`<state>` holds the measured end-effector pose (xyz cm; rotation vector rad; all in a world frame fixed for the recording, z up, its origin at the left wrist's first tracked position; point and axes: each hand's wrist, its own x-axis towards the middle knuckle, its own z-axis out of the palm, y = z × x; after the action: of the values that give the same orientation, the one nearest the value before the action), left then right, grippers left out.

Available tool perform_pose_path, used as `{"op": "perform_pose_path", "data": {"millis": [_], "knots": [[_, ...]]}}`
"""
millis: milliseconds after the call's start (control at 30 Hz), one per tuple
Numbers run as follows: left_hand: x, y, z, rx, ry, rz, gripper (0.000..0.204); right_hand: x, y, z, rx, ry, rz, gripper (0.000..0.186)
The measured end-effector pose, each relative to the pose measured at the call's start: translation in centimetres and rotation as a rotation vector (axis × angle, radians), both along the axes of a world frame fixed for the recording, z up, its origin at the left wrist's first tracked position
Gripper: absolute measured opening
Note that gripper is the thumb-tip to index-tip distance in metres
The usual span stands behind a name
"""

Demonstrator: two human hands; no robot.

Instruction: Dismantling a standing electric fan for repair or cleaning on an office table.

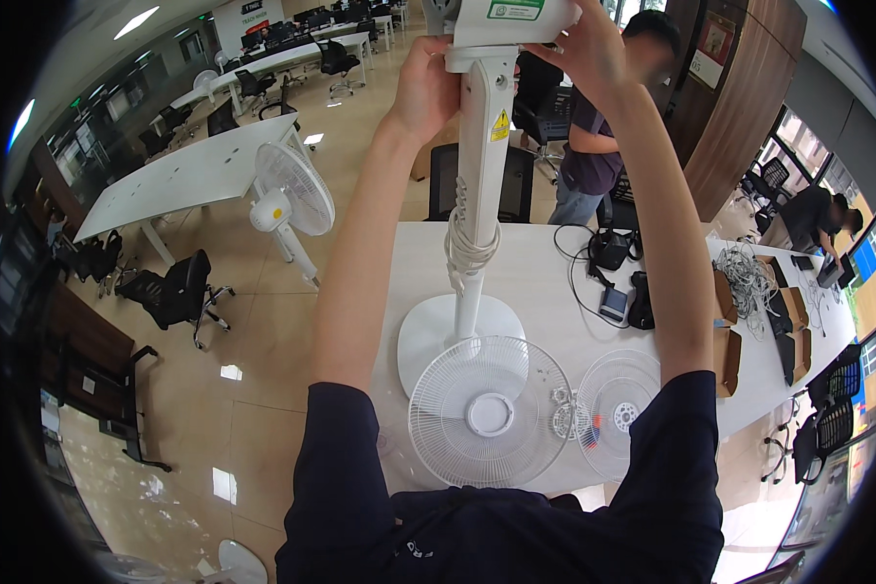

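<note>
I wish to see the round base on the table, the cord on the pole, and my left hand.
Base (424, 336): head view, bare left part.
Cord (472, 252): head view, middle of its loops.
Left hand (426, 92): head view, middle of the hand.

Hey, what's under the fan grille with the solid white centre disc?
Through the wire fan grille, part of the round white fan base and the white tabletop show. Anything directly beneath the centre disc is covered.
</note>
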<state>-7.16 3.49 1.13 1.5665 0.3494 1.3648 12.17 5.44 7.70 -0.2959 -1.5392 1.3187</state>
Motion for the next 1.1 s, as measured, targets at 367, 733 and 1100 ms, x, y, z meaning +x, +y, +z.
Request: {"op": "perform_pose_path", "data": {"millis": [367,733,1100], "knots": [[0.4,-0.3,0.1,0.013,-0.008,0.036,0.075,0.3,-1.2,1.1,0.330,-0.104,-0.525,0.088],[1.3,-2.1,-3.9,-0.037,-0.078,0.319,0.054,-0.5,-3.6,6.1,0.824,-0.510,-0.661,0.085],[5.4,-4.2,-11.8,0.155,0.242,0.975,0.059,2.9,-2.7,5.0,0.992,-0.697,-0.772,0.100]]}}
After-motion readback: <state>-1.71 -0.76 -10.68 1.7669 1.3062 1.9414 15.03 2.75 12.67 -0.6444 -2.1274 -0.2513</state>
